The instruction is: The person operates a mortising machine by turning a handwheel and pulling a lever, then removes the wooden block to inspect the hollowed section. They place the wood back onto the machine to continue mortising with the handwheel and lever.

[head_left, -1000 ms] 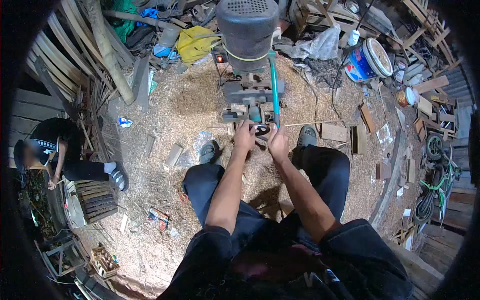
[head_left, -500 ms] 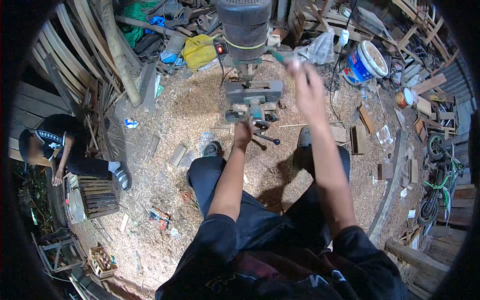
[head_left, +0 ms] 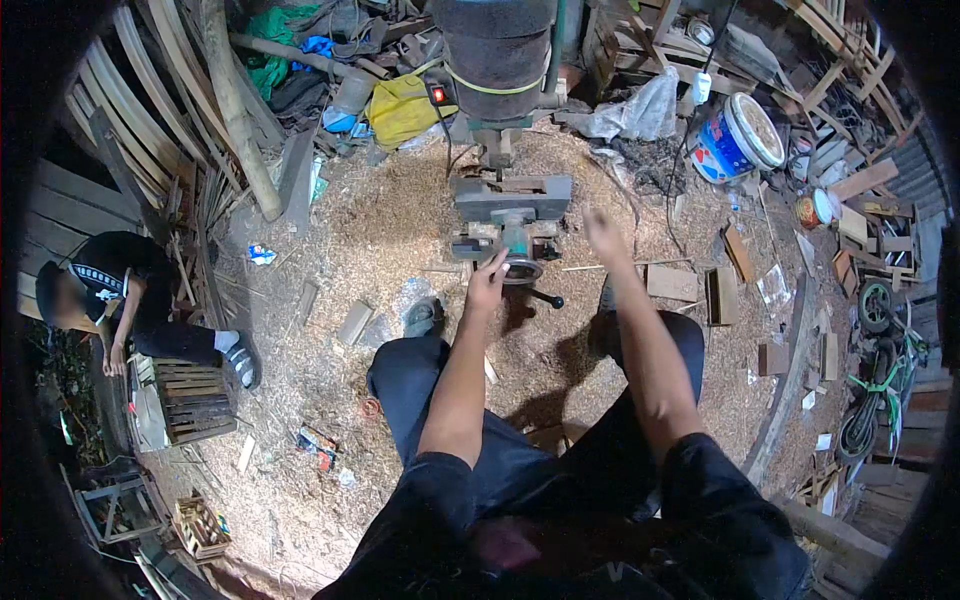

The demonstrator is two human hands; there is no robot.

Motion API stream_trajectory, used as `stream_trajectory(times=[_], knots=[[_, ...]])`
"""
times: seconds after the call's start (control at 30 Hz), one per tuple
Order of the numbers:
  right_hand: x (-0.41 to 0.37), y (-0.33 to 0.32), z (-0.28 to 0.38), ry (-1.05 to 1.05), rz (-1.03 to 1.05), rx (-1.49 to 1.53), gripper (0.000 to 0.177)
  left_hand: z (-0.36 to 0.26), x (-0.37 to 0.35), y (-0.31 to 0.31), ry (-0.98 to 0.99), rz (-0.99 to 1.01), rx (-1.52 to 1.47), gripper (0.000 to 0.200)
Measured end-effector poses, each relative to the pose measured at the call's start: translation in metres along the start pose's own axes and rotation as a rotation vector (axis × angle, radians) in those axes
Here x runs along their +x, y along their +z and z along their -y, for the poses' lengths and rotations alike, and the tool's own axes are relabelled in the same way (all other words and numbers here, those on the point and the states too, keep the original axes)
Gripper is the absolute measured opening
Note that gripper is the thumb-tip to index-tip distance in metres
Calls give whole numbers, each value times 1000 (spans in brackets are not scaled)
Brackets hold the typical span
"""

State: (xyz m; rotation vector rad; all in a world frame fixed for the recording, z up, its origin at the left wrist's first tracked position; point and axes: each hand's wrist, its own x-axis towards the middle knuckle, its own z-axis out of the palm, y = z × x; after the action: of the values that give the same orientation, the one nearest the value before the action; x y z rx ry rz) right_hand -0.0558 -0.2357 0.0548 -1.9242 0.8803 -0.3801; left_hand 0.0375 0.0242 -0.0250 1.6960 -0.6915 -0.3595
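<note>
At the centre of the head view, my left hand [head_left: 486,283] is at the left edge of a round handwheel [head_left: 522,270] on the machine, thumb and index finger apart. My right hand [head_left: 604,235] is raised to the right of the vise, blurred, its fingers unclear. A piece of wood [head_left: 512,198] with a slot in its top lies across the machine's vise. Above it hangs the dark machine head [head_left: 492,60] with a tool pointing down. A lever with a black knob [head_left: 556,301] sticks out below the handwheel.
A person [head_left: 110,290] sits at the left beside a slatted wooden crate [head_left: 198,398]. A white and blue bucket [head_left: 737,138], a yellow bag [head_left: 408,108] and a small green bike [head_left: 880,375] stand around. Wood shavings and offcuts cover the floor.
My right hand has come down from the green lever beside the machine head. My left hand has shifted slightly down, and its fingers have spread. The handwheel's levers have turned.
</note>
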Motion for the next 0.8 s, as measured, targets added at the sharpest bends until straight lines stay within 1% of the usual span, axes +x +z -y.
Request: stream_trajectory(times=[0.03, 0.07, 0.1, 0.13, 0.2, 0.3, 0.4, 0.43, 0.5, 0.53, 0.57, 0.6, 0.63, 0.67, 0.7, 0.8], knots=[[-19, 12, -42, 179, 122, -140, 89, -1, 0, 0, -18, 0, -24, 35], [-24, 48, -104, 316, -25, -342, 90, -3, -2, 1, -40, 4, -49, 35], [-38, 70, -145, 297, 49, -371, 85, -7, -2, 1, -59, 8, -57, 35], [-51, 83, -165, 270, 118, -396, 79, -7, -3, 1, -50, 0, -34, 35], [-82, 102, -174, 417, 102, -259, 89, -6, -3, 1, -29, -24, 9, 34], [-87, 128, -176, 715, 215, 87, 77, -13, -3, 1, -20, -16, -9, 34], [-97, 126, -144, 772, 88, 504, 66, -15, -5, 1, -17, -23, -46, 33], [-96, 129, -148, 769, 22, 445, 64, -17, -4, 1, -14, -32, -61, 33], [-93, 124, -157, 739, 70, 366, 65, -22, -5, -1, -6, -34, -3, 33], [-92, 119, -147, 724, 94, 326, 65, -24, -5, -2, -4, -35, 26, 33], [-90, 120, -139, 660, 144, 382, 68, -21, -6, -2, -6, -41, -4, 33], [-92, 120, -133, 673, 154, 525, 68, -17, -5, -2, -9, -45, -35, 33], [-99, 113, -112, 684, 162, 666, 69, -14, -5, 0, -11, -49, -67, 34], [-101, 111, -106, 690, 171, 808, 69, -13, -4, 0, -2, -42, -47, 34], [-103, 108, -101, 685, 181, 854, 69, -11, -3, 0, 8, -37, -25, 34], [-87, 117, -152, 703, 197, 536, 67, -14, -4, -2, 4, -47, 14, 34]])
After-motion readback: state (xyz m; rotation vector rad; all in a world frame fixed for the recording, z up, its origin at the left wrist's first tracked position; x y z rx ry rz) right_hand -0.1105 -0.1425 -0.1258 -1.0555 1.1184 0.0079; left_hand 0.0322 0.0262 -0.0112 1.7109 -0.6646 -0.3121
